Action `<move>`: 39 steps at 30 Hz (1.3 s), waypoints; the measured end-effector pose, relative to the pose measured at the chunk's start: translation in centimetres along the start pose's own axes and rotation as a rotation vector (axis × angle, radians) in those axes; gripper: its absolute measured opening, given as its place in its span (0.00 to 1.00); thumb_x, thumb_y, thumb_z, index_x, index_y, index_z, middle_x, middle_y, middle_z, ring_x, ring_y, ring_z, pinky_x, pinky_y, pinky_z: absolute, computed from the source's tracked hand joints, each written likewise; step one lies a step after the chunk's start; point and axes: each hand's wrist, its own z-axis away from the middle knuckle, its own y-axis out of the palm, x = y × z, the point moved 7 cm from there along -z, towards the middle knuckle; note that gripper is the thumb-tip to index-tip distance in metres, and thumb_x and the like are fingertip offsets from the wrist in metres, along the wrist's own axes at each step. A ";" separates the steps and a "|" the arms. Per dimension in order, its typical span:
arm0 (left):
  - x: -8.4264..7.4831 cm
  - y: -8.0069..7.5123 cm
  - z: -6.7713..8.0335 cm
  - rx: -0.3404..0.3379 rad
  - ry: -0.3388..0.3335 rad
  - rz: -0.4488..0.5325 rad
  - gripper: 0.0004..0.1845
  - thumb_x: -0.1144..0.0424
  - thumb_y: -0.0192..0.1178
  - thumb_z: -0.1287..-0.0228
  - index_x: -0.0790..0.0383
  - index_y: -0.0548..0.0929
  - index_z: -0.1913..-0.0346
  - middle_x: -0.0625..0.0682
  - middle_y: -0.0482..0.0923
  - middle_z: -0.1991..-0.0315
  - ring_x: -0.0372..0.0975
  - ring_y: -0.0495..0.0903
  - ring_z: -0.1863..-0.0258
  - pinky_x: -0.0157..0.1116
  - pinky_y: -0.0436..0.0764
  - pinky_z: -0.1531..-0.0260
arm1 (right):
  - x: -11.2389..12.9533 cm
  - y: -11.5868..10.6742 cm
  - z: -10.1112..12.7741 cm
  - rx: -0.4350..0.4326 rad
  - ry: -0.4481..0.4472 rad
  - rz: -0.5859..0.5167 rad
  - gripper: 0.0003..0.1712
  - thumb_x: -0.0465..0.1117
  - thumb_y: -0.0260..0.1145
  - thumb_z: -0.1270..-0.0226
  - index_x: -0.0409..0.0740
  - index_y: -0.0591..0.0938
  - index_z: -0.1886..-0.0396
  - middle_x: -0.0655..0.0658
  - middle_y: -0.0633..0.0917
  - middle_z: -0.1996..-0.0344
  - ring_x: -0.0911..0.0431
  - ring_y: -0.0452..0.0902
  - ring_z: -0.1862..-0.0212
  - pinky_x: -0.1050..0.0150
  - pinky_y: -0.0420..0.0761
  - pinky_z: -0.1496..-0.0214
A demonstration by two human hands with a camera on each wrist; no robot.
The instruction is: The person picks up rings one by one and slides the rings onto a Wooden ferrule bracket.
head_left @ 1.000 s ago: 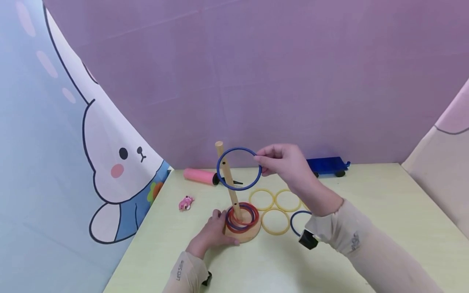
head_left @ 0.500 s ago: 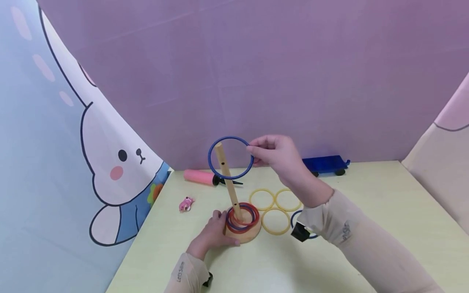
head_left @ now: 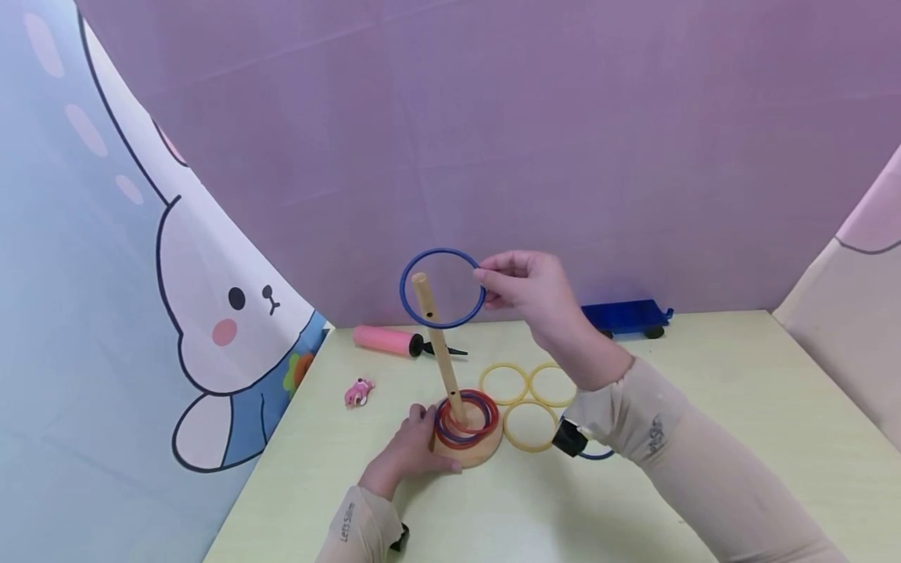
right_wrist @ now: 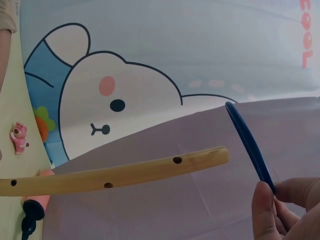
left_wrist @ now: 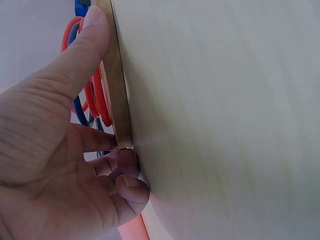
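Soft, even light fills the head view; diffuse shadows fall on the pale yellow-green tabletop (head_left: 711, 383), below the grip of the bare right hand (head_left: 531, 285) and under the bare left hand (head_left: 411, 447). Both wrist views look dimmer and greyer.

The right hand's fingers (right_wrist: 263, 207) hide part of the blue ring (right_wrist: 251, 148).

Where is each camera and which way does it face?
Head: head-worn, looking forward and down at the wooden peg; left hand, right hand, sleeves show.
Left wrist: worn there, facing the base; left hand shows.
Right wrist: worn there, facing the blue ring; right hand and a sleeve show.
Head and right wrist share the peg and ring.
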 end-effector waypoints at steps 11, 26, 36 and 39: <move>-0.2 -0.1 0.0 0.005 0.000 0.008 0.63 0.36 0.76 0.61 0.64 0.57 0.25 0.62 0.60 0.40 0.52 0.67 0.44 0.53 0.72 0.43 | -0.2 -0.2 -0.4 -0.021 -0.006 -0.031 0.14 0.38 0.69 0.36 0.32 0.83 0.57 0.41 0.83 0.68 0.54 0.82 0.72 0.60 0.85 0.63; -0.4 0.1 0.0 0.016 -0.016 0.014 0.62 0.37 0.75 0.60 0.62 0.57 0.25 0.61 0.60 0.40 0.52 0.66 0.43 0.54 0.72 0.43 | -1.8 -0.5 -0.7 -0.038 0.047 -0.020 0.14 0.38 0.69 0.36 0.33 0.83 0.56 0.35 0.82 0.63 0.53 0.82 0.70 0.58 0.85 0.59; -0.4 0.1 0.0 0.019 -0.016 0.020 0.62 0.37 0.75 0.60 0.61 0.57 0.25 0.61 0.60 0.39 0.52 0.66 0.42 0.54 0.72 0.43 | -2.6 -0.4 -0.8 -0.050 0.071 -0.029 0.13 0.39 0.69 0.35 0.33 0.82 0.56 0.33 0.82 0.62 0.55 0.81 0.72 0.56 0.84 0.58; -0.4 0.1 0.0 0.019 -0.015 0.019 0.62 0.37 0.75 0.60 0.61 0.57 0.25 0.61 0.60 0.39 0.52 0.66 0.42 0.54 0.72 0.43 | -2.7 -0.4 -0.8 -0.052 0.070 -0.033 0.13 0.39 0.69 0.35 0.33 0.82 0.57 0.32 0.82 0.62 0.55 0.81 0.72 0.57 0.84 0.58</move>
